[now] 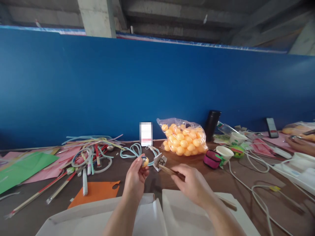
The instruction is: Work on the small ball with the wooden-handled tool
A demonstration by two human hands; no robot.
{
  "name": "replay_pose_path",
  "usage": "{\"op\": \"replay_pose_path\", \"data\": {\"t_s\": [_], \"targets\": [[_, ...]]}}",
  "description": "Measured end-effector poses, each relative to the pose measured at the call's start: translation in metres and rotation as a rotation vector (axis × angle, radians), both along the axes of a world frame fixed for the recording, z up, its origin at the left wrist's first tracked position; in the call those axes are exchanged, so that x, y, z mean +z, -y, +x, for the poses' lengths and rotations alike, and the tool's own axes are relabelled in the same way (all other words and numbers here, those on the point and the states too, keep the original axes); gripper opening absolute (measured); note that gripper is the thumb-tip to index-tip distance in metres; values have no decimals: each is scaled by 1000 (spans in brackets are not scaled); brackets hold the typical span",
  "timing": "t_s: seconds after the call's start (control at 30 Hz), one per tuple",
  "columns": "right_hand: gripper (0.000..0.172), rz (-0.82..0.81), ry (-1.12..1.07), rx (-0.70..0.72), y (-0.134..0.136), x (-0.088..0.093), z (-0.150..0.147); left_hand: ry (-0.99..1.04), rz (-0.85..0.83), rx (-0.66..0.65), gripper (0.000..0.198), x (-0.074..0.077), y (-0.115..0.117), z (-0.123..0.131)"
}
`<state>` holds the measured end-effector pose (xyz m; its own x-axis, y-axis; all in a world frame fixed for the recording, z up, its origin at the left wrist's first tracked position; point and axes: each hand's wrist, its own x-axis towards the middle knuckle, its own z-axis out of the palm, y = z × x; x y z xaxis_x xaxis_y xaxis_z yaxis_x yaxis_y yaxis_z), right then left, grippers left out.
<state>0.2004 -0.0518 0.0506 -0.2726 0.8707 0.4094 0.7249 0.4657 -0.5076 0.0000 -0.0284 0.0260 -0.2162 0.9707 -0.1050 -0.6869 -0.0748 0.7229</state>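
My left hand is closed around a small ball, yellow-orange on one side with a shiny silver, bead-like patch on the other. My right hand grips wooden chopsticks, whose tips point left at a small open white box. Inside that box sit several shiny metal beads. The chopsticks' tips are at the box's near edge; whether they pinch a bead is too small to tell. Part of the chopsticks is hidden by my right hand, and their back ends show beyond the wrist.
Behind stands a clear bag of orange balls, near a black cylinder. Left lie coloured tubes, green paper and orange paper. Right are a purple pouch, paper cup, and white cables. White card lies in front.
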Motion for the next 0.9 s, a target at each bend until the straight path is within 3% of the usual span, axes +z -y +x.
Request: {"op": "replay_pose_path", "data": {"t_s": [0.3, 0.57, 0.77, 0.9], "targets": [[26, -114, 193, 45, -4, -10, 32, -7, -13, -4, 32, -2, 0, 1], [23, -378, 288, -22, -4, -9, 27, -17, -28, -9, 34, -6, -3, 1], [16, -289, 171, -86, -11, -11, 15, -32, -29, -20, 34, -3, -1, 2], [20, -189, 126, -162, -17, -17, -6, -43, -50, -8, 32, -2, -2, 4]]}}
